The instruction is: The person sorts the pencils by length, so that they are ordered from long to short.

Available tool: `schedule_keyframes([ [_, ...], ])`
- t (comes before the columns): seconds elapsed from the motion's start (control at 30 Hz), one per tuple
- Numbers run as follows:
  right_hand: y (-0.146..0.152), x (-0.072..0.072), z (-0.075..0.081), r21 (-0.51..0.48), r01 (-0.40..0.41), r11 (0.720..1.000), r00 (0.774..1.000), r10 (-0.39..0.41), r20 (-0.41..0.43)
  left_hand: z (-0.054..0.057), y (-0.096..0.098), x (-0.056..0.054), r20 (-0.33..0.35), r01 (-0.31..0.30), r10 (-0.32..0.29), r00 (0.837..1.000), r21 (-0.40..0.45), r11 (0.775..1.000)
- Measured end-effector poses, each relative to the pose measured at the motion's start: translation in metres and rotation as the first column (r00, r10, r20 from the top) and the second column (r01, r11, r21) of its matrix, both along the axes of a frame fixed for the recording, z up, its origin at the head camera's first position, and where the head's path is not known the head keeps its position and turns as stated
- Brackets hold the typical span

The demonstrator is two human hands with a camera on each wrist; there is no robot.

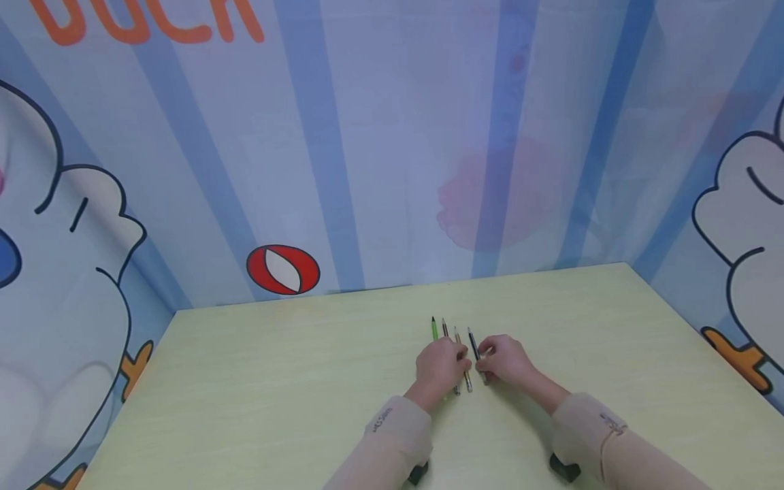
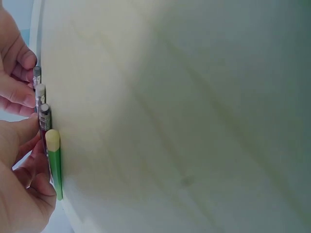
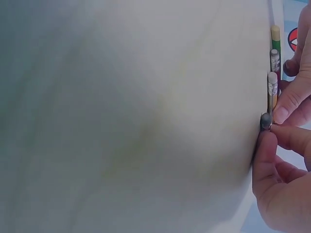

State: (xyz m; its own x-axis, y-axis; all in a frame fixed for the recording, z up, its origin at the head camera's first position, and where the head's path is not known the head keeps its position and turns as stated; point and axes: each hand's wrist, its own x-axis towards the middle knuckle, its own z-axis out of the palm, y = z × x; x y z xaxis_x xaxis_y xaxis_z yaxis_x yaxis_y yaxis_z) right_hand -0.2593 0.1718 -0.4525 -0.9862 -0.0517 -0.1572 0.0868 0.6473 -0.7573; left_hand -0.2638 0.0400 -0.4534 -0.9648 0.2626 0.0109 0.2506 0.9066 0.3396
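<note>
Several pencils lie side by side on the table. My left hand (image 1: 439,367) is over a green pencil (image 2: 55,165), a dark red pencil (image 3: 275,62) and a yellow pencil (image 1: 469,382). Its thumb lies against the yellow one and its fingers curl beside the green one, holding the group from both sides. A little to the right, my right hand (image 1: 505,359) pinches a black pencil (image 1: 471,337) between thumb and fingers. The dark, yellow and red pencils have erasers at their near ends; the green one has a pale rounded end. The pencils' middles are partly hidden by the hands.
The pale wooden table (image 1: 275,395) runs back to a striped blue-and-white backdrop (image 1: 398,136) with cartoon prints. A red ball print (image 1: 257,269) shows on the backdrop just above the table's far edge.
</note>
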Motion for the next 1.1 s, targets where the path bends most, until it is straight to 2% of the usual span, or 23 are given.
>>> schedule_keyframes([
  [0.23,0.0035,0.0004,-0.003,-0.019,-0.009,1.0,1.0,0.009,-0.009,0.002,0.0003,0.0013,-0.011,-0.004,0.004,1.0,-0.015,1.0],
  [1.1,0.0084,0.0013,-0.0049,-0.061,-0.037,0.997,0.999,0.036,-0.019,-0.0014,0.0006,0.0003,-0.011,-0.006,0.006,1.0,-0.007,1.0],
])
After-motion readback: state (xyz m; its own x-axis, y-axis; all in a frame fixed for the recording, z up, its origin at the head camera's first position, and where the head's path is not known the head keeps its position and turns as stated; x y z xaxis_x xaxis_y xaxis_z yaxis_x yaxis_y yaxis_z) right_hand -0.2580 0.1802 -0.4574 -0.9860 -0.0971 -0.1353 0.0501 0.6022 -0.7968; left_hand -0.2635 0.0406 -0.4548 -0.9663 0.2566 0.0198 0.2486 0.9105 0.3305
